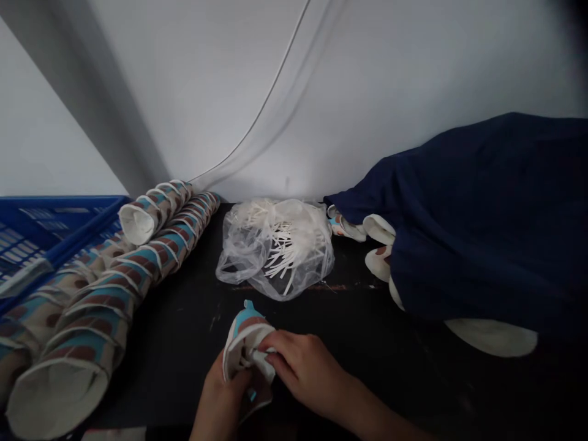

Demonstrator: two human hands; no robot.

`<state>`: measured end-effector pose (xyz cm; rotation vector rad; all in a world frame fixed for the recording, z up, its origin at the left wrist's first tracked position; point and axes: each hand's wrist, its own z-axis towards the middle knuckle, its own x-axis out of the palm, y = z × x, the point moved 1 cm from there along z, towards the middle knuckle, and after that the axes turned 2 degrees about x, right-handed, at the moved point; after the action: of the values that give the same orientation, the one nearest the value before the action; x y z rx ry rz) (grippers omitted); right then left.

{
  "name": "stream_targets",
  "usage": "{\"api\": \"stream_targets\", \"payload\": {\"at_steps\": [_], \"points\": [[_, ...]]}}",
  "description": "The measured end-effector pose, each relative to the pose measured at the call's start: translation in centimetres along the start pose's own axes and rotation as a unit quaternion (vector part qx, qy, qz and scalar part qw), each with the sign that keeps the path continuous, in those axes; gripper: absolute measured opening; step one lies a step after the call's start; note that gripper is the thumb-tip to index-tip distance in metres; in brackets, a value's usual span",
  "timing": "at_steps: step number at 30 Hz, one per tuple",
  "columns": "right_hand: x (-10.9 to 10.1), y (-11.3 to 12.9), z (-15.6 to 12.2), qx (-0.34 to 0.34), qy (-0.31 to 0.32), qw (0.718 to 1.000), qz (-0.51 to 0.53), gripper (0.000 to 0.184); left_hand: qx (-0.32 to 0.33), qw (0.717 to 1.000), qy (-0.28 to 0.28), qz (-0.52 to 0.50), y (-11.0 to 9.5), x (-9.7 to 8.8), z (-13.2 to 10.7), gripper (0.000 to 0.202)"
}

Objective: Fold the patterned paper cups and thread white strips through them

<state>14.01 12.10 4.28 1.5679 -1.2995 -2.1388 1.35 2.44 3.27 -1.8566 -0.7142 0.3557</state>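
My left hand [220, 392] grips a small cupped cloth piece [236, 350] from the left, its thumb inside the opening. The piece is white within, blue and brown outside, and has a small blue tab on top. From the right, my right hand [305, 370] pinches at the white inner edge; whether its fingertips hold a separate small part, I cannot make out. Just beyond the hands lies a clear plastic bag [301, 285] with many thin white strips [283, 248] in it.
At left, long stacks of nested cloth pieces [98, 312] lean beside a blue plastic crate [68, 245]. A dark blue cloth [459, 233] covers more pieces at right, some white edges showing. All rests on a black tabletop [349, 318] against a wall with a white cable [261, 110].
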Motion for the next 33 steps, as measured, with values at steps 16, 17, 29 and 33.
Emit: {"api": "stream_targets", "payload": {"at_steps": [16,17,29,33], "points": [[1.9,0.4,0.5,0.031,-0.031,0.982,-0.184,0.033,-0.04,0.994,-0.035,-0.093,1.9,-0.8,0.8,0.045],[1.9,0.5,0.5,0.032,-0.034,0.982,-0.181,0.032,-0.024,0.997,-0.038,-0.063,1.8,-0.9,0.9,0.046],[3.6,0.6,0.5,0.02,-0.08,0.968,-0.239,0.032,0.028,0.997,-0.049,0.048,2.1,-1.3,1.6,0.044],[3.5,1.0,0.8,0.042,-0.073,0.971,-0.224,0.036,0.032,0.996,-0.069,0.052,2.0,-1.1,1.5,0.039]]}}
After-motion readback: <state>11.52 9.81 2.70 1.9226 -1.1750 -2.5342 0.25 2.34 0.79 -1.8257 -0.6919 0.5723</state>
